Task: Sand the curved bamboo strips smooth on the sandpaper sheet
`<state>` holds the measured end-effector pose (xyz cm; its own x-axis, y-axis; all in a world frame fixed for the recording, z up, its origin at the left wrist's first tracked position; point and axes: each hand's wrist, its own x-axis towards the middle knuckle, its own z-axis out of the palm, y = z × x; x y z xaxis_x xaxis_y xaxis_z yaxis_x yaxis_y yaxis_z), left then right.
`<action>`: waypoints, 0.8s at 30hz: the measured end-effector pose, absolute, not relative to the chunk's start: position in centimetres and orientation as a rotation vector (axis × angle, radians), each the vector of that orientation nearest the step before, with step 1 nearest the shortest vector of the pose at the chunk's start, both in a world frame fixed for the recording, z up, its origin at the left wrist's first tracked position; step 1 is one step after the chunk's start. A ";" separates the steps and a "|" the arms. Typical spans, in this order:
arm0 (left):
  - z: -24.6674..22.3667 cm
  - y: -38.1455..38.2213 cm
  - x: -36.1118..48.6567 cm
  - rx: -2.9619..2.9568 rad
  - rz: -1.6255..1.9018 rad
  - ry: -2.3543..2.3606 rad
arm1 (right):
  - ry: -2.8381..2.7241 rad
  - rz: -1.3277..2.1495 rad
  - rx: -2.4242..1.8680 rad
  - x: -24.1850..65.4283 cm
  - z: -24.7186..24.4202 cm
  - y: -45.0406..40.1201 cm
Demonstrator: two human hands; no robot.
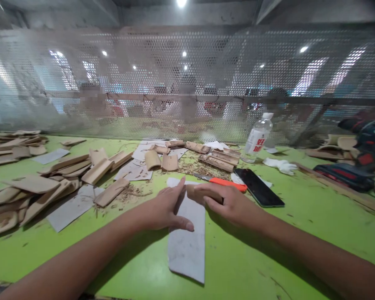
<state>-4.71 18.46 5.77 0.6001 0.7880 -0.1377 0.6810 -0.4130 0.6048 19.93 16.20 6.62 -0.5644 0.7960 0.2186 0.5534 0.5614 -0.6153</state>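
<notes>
A long white sheet, like paper or the back of sandpaper, lies lengthwise in front of me on the green table. My right hand is closed around a short brown piece of bamboo at the sheet's far end. Over the sheet's left edge is my left hand, fingers stretched forward and thumb spread, holding nothing I can see. Its fingertips are close to the bamboo piece; I cannot tell whether they touch it. Just beyond my right hand lies an orange-handled knife, beside a black phone.
Cut bamboo pieces are piled on the left, with more amid shavings at the back. A plastic bottle, white glove and cordless drill stand or lie to the right. A perforated metal screen closes off the far side.
</notes>
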 end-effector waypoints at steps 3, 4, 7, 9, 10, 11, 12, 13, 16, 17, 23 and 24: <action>5.7 18.4 -4.7 2.186 0.226 1.153 | -2.394 0.645 -1.029 19.8 6.5 16.0; 5.8 18.4 -4.7 2.186 0.220 1.152 | -2.407 0.639 -1.024 19.8 6.5 16.0; 6.0 18.3 -4.7 2.197 0.208 1.167 | -2.372 0.581 -1.097 20.2 6.6 16.3; 6.2 18.2 -4.6 2.191 0.209 1.178 | -2.373 0.564 -1.115 20.3 6.6 16.3; 6.3 18.1 -4.6 2.181 0.211 1.173 | -2.398 0.576 -1.084 20.3 6.6 16.3; 6.4 18.1 -4.6 2.167 0.210 1.168 | -2.427 0.592 -1.047 20.2 6.6 16.2; 6.4 18.0 -4.5 2.153 0.214 1.165 | -2.443 0.598 -1.026 20.2 6.6 16.0; 6.4 18.0 -4.5 2.140 0.223 1.164 | -2.442 0.586 -1.028 20.1 6.6 15.9; 6.4 17.9 -4.4 2.112 0.262 1.166 | -2.403 0.508 -1.114 20.0 6.6 15.7; 6.4 17.9 -4.4 2.106 0.273 1.161 | -2.416 0.505 -1.111 20.0 6.6 15.7; 6.3 18.0 -4.4 2.088 0.304 1.139 | -2.527 0.383 -1.019 20.2 6.2 16.4; 6.3 18.0 -4.4 2.086 0.308 1.142 | -2.527 0.337 -1.054 20.1 6.1 16.5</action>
<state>-4.39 18.02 6.25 0.5776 0.8061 -0.1286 0.6325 -0.3424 0.6947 20.14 16.50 6.13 -0.6461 0.7203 0.2525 0.6288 0.6898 -0.3588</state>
